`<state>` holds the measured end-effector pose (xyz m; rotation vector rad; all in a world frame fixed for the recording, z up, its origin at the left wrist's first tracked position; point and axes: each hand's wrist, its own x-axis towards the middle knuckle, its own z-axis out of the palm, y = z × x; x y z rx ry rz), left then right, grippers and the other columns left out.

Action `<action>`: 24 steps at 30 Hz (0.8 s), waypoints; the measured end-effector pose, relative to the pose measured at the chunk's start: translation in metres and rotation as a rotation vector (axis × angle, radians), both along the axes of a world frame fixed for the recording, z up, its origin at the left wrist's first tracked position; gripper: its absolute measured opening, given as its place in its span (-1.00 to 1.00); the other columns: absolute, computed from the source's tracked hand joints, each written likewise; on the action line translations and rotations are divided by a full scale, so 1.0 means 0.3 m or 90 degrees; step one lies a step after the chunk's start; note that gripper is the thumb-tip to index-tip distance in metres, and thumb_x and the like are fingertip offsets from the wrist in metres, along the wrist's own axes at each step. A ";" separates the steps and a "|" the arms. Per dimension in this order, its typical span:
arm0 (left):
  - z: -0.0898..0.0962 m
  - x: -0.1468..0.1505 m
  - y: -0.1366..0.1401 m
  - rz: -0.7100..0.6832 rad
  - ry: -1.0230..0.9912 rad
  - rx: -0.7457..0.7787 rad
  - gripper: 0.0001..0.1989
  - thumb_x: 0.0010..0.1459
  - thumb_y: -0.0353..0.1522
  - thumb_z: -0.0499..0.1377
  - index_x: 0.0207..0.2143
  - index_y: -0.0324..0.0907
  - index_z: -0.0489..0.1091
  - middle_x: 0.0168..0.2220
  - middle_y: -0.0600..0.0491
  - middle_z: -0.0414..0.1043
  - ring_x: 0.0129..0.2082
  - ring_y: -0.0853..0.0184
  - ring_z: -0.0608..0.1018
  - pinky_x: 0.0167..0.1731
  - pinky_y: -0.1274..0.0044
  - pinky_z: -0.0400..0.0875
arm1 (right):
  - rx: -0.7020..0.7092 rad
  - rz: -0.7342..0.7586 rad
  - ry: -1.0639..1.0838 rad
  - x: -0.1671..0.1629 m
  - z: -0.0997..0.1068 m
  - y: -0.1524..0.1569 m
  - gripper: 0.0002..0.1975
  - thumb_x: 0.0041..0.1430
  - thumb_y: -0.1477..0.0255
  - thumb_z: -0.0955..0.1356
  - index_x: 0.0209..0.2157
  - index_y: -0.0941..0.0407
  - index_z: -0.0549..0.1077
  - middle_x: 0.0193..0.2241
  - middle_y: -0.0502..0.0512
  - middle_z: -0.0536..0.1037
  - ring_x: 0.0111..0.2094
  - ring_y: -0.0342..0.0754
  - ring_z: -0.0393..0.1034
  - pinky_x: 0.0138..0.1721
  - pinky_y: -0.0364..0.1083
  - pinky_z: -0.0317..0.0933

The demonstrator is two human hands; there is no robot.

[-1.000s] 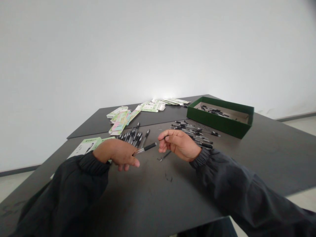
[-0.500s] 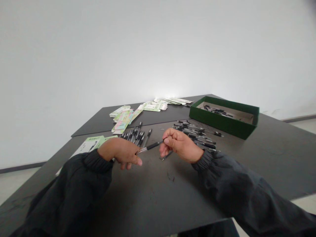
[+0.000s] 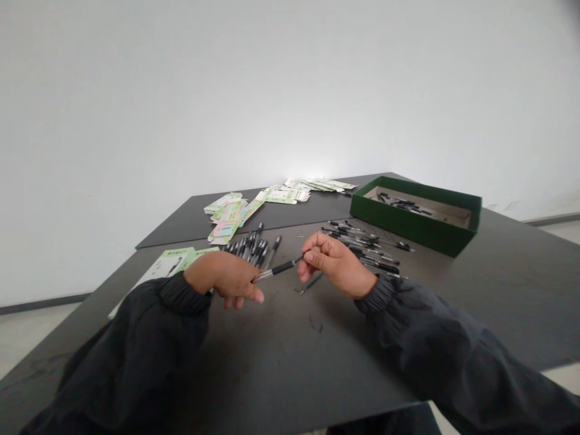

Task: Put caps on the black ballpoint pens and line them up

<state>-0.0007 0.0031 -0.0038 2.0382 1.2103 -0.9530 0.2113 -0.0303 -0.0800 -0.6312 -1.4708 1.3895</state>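
Observation:
A clear-barrelled pen with a black grip [image 3: 283, 267] spans the gap between my hands. My left hand [image 3: 229, 278] is closed around its clear barrel, and part of the pen is hidden in that palm. At the pen's dark tip, the thumb and index finger of my right hand [image 3: 335, 264] are pinched together; any small part between them is hidden. Another pen [image 3: 311, 283] lies on the table just below my right fingers. Behind my left hand rests a bunch of capped pens [image 3: 249, 245]. More loose pens [image 3: 369, 251] are spread behind my right hand.
A green open box [image 3: 408, 226] with some pens inside stands at the back right of the dark table [image 3: 290, 368]. Flat printed cartons [image 3: 229, 220] lie toward the back left, with more cartons [image 3: 319, 185] along the far edge. Green-and-white boxes [image 3: 165, 264] sit beside my left forearm.
The whole scene has shifted slightly to the right in view. Both hands keep nearly the same pose on the pen.

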 end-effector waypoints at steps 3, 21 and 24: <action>-0.001 0.001 -0.002 0.004 -0.003 0.008 -0.66 0.20 -0.22 0.01 -0.12 -0.26 0.36 -0.22 -0.15 0.57 -0.34 0.23 0.60 -0.41 0.52 0.44 | 0.014 -0.024 -0.042 0.002 -0.002 0.002 -0.77 0.15 0.28 0.33 -0.33 0.14 0.25 -0.53 -0.03 0.49 -0.55 -0.19 0.41 -0.48 -0.17 0.26; 0.007 0.009 -0.007 -0.001 0.004 -0.010 -0.68 0.22 -0.24 0.02 -0.10 -0.27 0.34 -0.21 -0.19 0.56 -0.33 0.24 0.59 -0.39 0.53 0.43 | 0.055 0.006 -0.085 -0.022 -0.018 -0.029 -0.82 0.21 0.34 0.29 -0.24 0.10 0.19 -0.42 0.02 0.50 -0.45 -0.18 0.42 -0.37 -0.13 0.29; 0.005 0.007 -0.005 -0.010 0.003 -0.012 -0.68 0.22 -0.23 0.02 -0.10 -0.25 0.35 -0.23 -0.16 0.57 -0.33 0.24 0.60 -0.39 0.52 0.43 | 0.065 0.013 -0.087 -0.022 -0.014 -0.032 -0.82 0.21 0.33 0.28 -0.26 0.11 0.19 -0.40 0.03 0.50 -0.43 -0.19 0.42 -0.34 -0.13 0.29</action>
